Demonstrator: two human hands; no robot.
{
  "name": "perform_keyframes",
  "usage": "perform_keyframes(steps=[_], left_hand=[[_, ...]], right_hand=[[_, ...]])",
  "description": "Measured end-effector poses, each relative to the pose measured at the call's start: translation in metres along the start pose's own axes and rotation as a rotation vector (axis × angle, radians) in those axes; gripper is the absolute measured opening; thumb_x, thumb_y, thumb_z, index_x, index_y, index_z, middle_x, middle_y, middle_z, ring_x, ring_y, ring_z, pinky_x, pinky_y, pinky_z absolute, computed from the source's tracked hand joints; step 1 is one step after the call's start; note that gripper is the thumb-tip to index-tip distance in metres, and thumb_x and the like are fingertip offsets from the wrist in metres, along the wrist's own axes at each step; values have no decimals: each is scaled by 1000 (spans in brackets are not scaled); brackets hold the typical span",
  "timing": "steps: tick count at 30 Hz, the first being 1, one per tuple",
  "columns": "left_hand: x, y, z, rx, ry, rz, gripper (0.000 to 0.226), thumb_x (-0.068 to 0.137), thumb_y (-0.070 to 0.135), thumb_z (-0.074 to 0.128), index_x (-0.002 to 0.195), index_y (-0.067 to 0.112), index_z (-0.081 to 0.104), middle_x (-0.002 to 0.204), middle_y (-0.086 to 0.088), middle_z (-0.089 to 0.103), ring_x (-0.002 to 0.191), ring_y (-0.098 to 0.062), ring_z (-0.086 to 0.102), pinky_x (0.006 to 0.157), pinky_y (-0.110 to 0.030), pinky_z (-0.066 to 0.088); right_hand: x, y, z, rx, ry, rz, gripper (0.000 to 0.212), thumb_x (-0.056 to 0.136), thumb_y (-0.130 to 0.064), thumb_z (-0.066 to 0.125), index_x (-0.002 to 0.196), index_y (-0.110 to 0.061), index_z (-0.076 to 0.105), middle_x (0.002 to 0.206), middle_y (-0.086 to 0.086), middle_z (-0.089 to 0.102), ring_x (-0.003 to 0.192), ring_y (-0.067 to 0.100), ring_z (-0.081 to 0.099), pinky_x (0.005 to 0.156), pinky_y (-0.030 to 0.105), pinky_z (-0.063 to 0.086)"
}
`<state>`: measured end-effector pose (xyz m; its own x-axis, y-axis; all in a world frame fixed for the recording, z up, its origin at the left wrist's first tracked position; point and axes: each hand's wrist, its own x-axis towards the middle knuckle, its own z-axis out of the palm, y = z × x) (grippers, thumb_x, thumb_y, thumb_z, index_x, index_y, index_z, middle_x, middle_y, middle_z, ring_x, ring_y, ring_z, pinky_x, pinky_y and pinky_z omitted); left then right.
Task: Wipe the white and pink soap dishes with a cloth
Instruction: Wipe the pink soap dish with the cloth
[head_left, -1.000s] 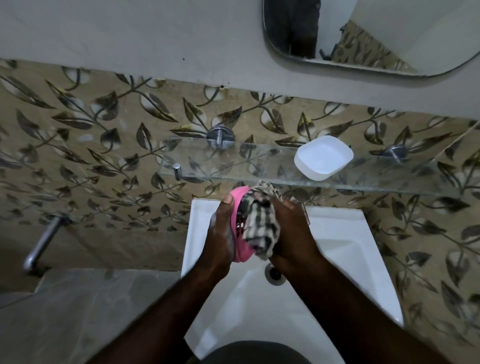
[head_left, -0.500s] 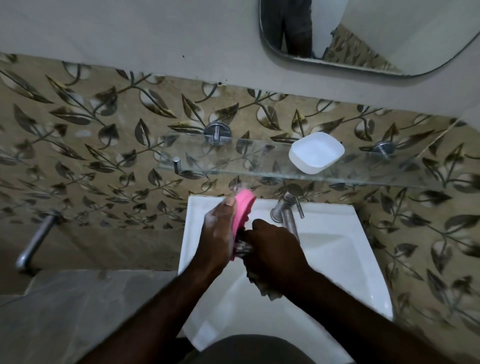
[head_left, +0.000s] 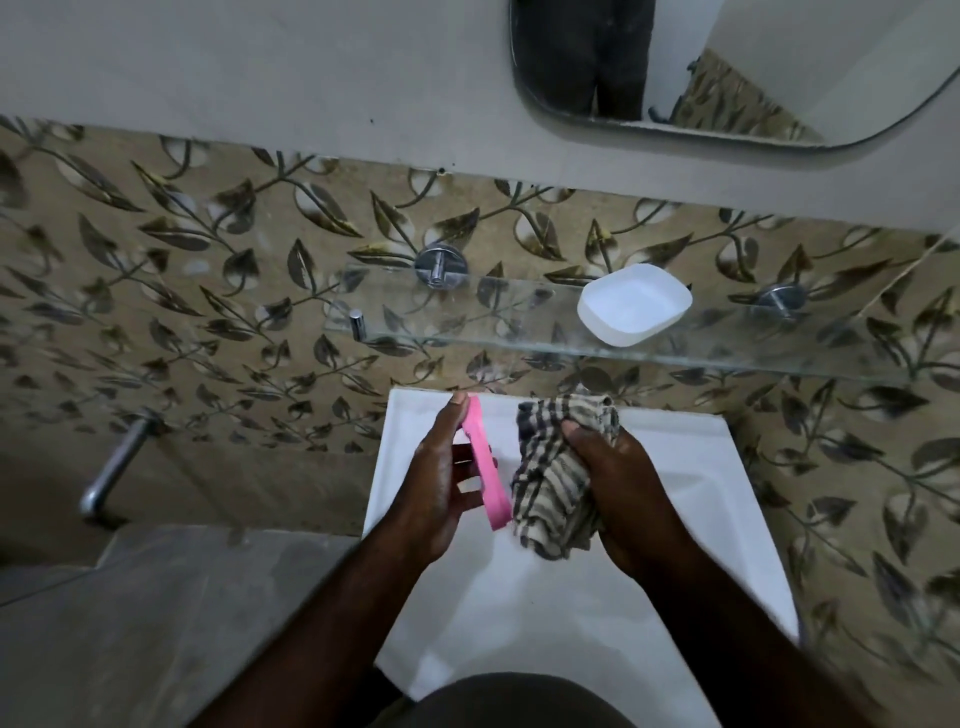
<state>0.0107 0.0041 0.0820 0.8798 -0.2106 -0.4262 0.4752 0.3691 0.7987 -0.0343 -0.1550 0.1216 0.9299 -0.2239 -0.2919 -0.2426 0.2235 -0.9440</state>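
Now the cloth (head_left: 556, 467) has come off the pink soap dish (head_left: 485, 462): right hand (head_left: 618, 493) clutches it bunched just beside, left hand (head_left: 441, 483) grips the dish edge-on over the sink (head_left: 519, 623). Pink likely finished; white soap dish (head_left: 631, 304) waits on the glass shelf (head_left: 467, 312).

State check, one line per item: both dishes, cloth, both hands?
pink soap dish: on edge, held over the sink
white soap dish: upright, empty, on the glass shelf, untouched
cloth: bunched, beside the pink soap dish
left hand: holds the pink soap dish
right hand: grips the cloth
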Motion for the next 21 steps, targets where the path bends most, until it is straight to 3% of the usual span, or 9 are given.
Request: perform_keyframes(steps=[4,7,10,12,15,17,19,21], left_hand=[[-3,-2,4,217,39,-38,85,53,83,68,112,23,57,104,-11,71,94,-29,69,77,-43,57],[-4,-9,14,350,105,-3,99,33,90,68,105,22,58,101,-8,72,90,-24,70,73,-36,58],[-3,-8,17,409,119,38,84,47,85,63,102,22,59,97,-6,73,85,-21,72,63,-29,56],[-1,-1,12,351,101,57,73,58,81,58,98,20,64,88,-4,75,78,-20,73,60,-30,56],[-4,6,9,208,22,114,51,76,67,56,80,19,74,76,-5,73,66,-17,72,53,-27,54],[-8,2,12,132,-47,82,53,81,64,57,96,17,76,96,-15,73,84,-27,72,70,-39,59],[-15,-10,16,-6,-185,-65,77,84,69,51,127,5,61,119,-26,63,105,-39,63,97,-54,48],[-23,-22,18,-213,-291,-178,89,83,72,49,133,0,53,118,-25,61,103,-38,61,100,-52,44]], right_hand=[[-14,15,-7,-306,-110,-98,18,88,-18,70,105,-17,66,91,6,75,80,19,73,65,28,57],[-18,27,-5,-380,-169,-97,25,83,-16,76,103,-13,62,95,10,73,86,25,72,75,38,59],[-15,27,-15,-303,-167,-116,23,86,-13,73,107,-12,64,98,12,73,87,27,72,73,37,59],[-11,24,-28,-183,-187,-76,20,89,-13,70,108,-10,64,95,15,74,79,27,72,64,33,58],[-7,24,-45,27,-288,15,23,87,-15,68,108,-7,67,97,20,73,78,27,70,67,35,57],[-6,26,-50,71,-336,34,27,84,-20,70,107,-7,68,97,23,72,75,28,68,67,37,57],[-5,31,-49,47,-341,17,25,83,-21,72,106,-10,70,101,23,72,79,31,69,73,42,59],[-6,40,-49,15,-309,0,19,85,-20,72,103,-13,71,99,20,74,81,31,71,75,43,59]])
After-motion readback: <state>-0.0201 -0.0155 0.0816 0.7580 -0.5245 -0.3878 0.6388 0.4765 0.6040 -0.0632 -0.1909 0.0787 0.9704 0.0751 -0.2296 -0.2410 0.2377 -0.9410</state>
